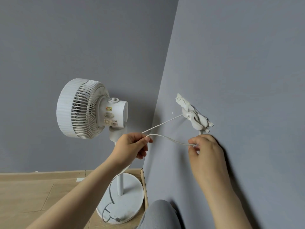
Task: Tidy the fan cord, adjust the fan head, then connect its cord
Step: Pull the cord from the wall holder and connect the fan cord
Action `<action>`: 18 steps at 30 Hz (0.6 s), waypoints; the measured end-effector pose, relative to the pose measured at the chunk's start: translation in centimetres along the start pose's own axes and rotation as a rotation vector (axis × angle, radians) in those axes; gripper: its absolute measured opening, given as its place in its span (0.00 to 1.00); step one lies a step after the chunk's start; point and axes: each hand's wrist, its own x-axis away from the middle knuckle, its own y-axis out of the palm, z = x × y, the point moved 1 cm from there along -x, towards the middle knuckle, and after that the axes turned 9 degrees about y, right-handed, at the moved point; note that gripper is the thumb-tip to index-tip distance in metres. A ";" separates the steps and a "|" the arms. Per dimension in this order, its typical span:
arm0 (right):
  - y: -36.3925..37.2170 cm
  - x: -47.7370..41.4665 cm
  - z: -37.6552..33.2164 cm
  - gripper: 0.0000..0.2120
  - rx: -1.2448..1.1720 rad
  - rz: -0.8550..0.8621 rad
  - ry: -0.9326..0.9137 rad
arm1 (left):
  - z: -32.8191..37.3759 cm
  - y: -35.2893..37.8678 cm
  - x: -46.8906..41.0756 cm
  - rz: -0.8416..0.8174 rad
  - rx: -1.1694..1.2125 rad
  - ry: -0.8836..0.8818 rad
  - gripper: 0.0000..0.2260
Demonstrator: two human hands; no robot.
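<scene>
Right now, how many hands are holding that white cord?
2. The left hand holds the cord near the fan; the right hand pinches it just below the white wall fitting.

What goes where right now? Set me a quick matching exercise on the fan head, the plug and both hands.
Things:
1. fan head
2. plug
3. left hand
4. right hand

States:
A. lies on the round base
B. pinches the cord just below the wall fitting
C. faces left atop the pole
D. holds the cord beside the fan neck

Pairs: 1-C; 2-A; 3-D; 4-B
</scene>
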 end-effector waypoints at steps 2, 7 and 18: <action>0.8 -0.2 0.1 0.11 -0.015 -0.001 0.012 | -0.3 -0.2 0.2 0.001 0.004 -0.020 0.10; 2.8 -0.9 0.0 0.13 -0.096 0.024 0.043 | -1.0 -0.6 0.6 -0.009 0.033 -0.071 0.10; 5.8 -3.6 -0.7 0.15 -0.363 0.092 0.075 | -1.9 -1.3 0.7 -0.173 0.084 -0.157 0.10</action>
